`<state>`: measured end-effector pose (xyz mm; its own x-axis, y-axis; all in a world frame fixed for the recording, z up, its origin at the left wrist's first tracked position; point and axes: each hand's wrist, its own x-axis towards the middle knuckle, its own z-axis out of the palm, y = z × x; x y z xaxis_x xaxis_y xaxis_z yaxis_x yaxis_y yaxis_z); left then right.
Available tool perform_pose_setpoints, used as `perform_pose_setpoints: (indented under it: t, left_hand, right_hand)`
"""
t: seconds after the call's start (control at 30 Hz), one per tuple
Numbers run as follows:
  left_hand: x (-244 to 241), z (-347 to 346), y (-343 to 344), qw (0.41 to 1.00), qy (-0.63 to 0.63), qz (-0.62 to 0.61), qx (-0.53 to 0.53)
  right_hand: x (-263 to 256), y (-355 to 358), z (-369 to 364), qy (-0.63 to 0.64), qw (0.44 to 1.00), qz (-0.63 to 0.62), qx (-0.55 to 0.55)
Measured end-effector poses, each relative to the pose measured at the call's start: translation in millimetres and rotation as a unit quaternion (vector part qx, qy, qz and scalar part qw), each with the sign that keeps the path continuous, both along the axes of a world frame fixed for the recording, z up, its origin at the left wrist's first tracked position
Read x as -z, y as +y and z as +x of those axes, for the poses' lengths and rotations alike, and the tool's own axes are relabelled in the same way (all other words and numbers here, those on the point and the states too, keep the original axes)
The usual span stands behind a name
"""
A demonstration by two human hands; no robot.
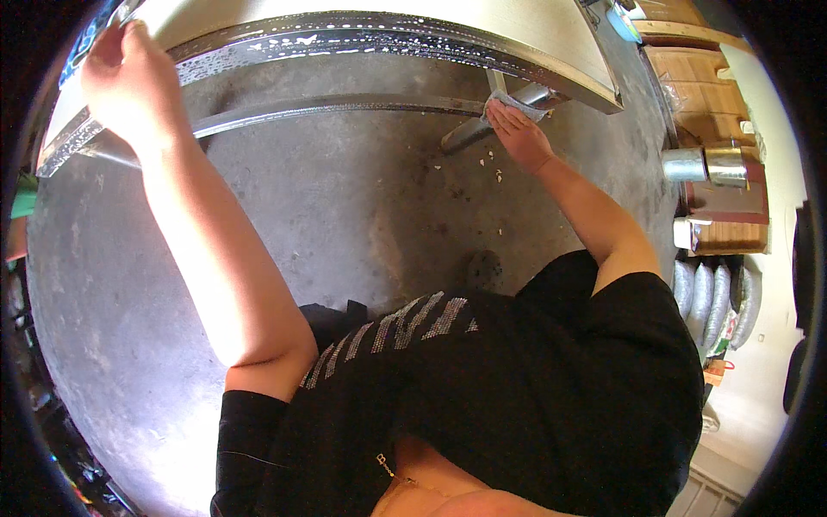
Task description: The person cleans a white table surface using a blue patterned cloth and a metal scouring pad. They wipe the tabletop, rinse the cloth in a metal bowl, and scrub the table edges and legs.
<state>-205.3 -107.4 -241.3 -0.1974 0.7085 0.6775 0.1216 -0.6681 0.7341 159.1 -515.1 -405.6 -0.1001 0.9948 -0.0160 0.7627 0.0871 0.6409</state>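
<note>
A table with a pale top point(517, 26) and dark metal edge rails point(387, 40), speckled with white drops or foam, stands before me. With flat, extended fingers, my right hand point(518, 132) presses a grey cloth point(533, 111) against the metal frame near the right-hand leg point(466, 134). Over the table's left end is my left hand point(132, 84), its fingers curled near a shiny, clear item at the picture's edge that I cannot make out. Whether it holds that item is unclear. A lower metal crossbar point(336, 106) runs between the legs.
Small pale scraps point(499, 174) lie on the grey concrete floor point(310, 207). Along the right stand wooden cabinets point(694, 90), metal canisters point(685, 165) and several silvery wrapped bundles point(701, 297). A blue basin point(623, 24) is at the upper right. A green object point(24, 196) shows at far left.
</note>
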Motion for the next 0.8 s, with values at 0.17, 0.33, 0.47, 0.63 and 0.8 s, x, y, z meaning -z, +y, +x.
perform_pose_setpoints:
  t: [0.17,0.33,0.47,0.63,0.8]
  left_hand:
    - [5,25,-17,0.990,0.076,0.121,-0.021]
    - [9,52,-39,0.980,0.121,0.153,-0.029]
    - [5,70,-71,0.967,0.162,0.196,-0.021]
    - [6,81,-93,0.950,0.201,0.236,0.032]
    - [6,100,-133,0.929,0.273,0.244,0.056]
  right_hand:
    - [-34,-16,16,0.148,0.982,-0.104,-0.058]
    - [-50,-74,46,0.329,0.931,0.085,0.132]
    - [-40,-89,44,0.656,0.606,0.352,0.280]
    - [1,-32,20,0.837,0.404,0.339,0.147]
    - [93,-12,17,0.822,0.448,0.311,0.166]
